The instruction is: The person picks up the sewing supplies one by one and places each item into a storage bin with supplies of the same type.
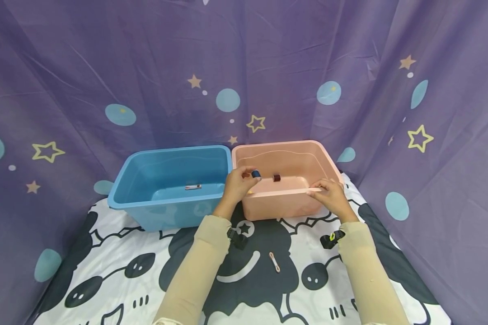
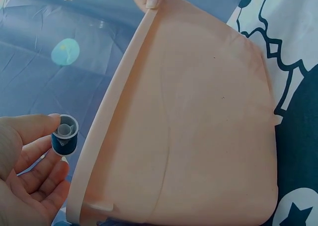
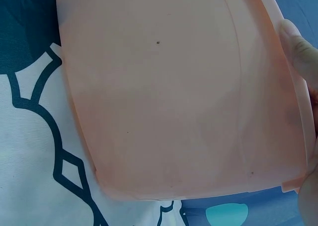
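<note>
My left hand [image 1: 236, 186] pinches a spool of dark blue thread [image 1: 256, 174] above the near left rim of the pink bin [image 1: 284, 205]. In the left wrist view the spool [image 2: 65, 136] is held between thumb and fingers, its hollow end showing. My right hand [image 1: 334, 198] grips the pink bin's near rim toward the right; the right wrist view shows the thumb [image 3: 298, 47] over that rim. Inside the pink bin lies a dark reddish-brown spool of thread [image 1: 276, 178].
A blue bin [image 1: 166, 214] stands left of the pink one, with a small pale bundle [image 1: 193, 187] inside. A pinkish skein of thread [image 1: 274, 262] lies on the black-and-white cloth [image 1: 146, 284] between my forearms. A purple curtain [image 1: 154, 54] hangs behind the bins.
</note>
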### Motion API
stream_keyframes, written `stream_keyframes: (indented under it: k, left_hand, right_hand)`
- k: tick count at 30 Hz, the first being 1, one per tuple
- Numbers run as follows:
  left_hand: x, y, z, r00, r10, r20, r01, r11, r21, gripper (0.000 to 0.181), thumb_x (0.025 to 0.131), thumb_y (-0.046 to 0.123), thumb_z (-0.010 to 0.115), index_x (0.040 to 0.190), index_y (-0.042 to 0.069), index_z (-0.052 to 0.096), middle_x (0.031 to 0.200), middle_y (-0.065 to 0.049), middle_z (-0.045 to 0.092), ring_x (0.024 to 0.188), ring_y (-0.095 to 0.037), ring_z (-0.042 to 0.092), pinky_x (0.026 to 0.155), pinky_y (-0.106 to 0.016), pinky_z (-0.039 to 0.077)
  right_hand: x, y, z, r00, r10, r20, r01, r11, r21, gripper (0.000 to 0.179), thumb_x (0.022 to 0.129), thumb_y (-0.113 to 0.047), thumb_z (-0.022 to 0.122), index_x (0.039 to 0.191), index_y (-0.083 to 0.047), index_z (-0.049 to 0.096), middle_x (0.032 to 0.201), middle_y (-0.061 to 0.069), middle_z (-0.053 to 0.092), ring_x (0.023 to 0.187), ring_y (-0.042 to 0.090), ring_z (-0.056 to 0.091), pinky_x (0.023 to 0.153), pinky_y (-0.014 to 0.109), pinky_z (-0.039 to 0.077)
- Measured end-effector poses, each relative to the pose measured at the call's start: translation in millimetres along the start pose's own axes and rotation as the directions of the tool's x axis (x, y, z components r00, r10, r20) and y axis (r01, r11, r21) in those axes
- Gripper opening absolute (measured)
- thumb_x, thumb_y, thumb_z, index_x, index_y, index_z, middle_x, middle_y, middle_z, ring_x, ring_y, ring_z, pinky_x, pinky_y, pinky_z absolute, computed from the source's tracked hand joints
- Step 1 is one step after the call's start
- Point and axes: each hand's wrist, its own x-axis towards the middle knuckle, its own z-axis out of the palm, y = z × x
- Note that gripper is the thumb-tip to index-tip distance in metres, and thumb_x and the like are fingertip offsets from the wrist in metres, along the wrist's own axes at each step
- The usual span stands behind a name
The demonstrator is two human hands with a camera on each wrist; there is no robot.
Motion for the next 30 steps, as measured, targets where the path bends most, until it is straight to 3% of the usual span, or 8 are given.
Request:
stream_keyframes:
  k: [6, 12, 30]
  left_hand:
    - [3.0, 3.2, -0.8, 1.000, -0.008, 0.005, 0.008, 1.000, 0.007, 0.036, 0.082, 0.016, 0.073, 0.115, 0.007, 0.066, 0.112, -0.011, 0.065, 0.104, -0.027, 0.057, 0.086, -0.039, 0.050]
    - [7.3, 3.8, 1.9, 1.000, 0.029, 0.000, -0.029, 1.000, 0.000, 0.036, 0.082, 0.015, 0.073, 0.115, 0.004, 0.065, 0.113, -0.012, 0.065, 0.104, -0.028, 0.059, 0.087, -0.039, 0.050]
    - [14.2, -3.8, 0.3, 0.999, 0.039, -0.014, -0.038, 0.999, 0.016, 0.035, 0.080, 0.014, 0.074, 0.112, 0.003, 0.066, 0.110, -0.014, 0.066, 0.102, -0.030, 0.060, 0.086, -0.040, 0.050]
  right_hand:
    - [-0.1, 0, 0, 1.000, -0.002, 0.003, 0.002, 1.000, -0.023, 0.014, 0.074, -0.012, 0.079, 0.081, -0.007, 0.069, 0.080, 0.008, 0.067, 0.081, 0.017, 0.049, 0.085, 0.038, 0.025]
    - [0.2, 1, 0, 1.000, 0.002, -0.013, -0.002, 1.000, -0.016, 0.014, 0.073, -0.011, 0.080, 0.080, -0.007, 0.069, 0.079, 0.007, 0.067, 0.080, 0.017, 0.049, 0.083, 0.037, 0.026]
    - [-0.3, -1, 2, 1.000, -0.005, -0.018, 0.005, 1.000, -0.003, 0.015, 0.072, -0.011, 0.080, 0.080, -0.006, 0.068, 0.079, 0.008, 0.067, 0.080, 0.020, 0.050, 0.084, 0.038, 0.025]
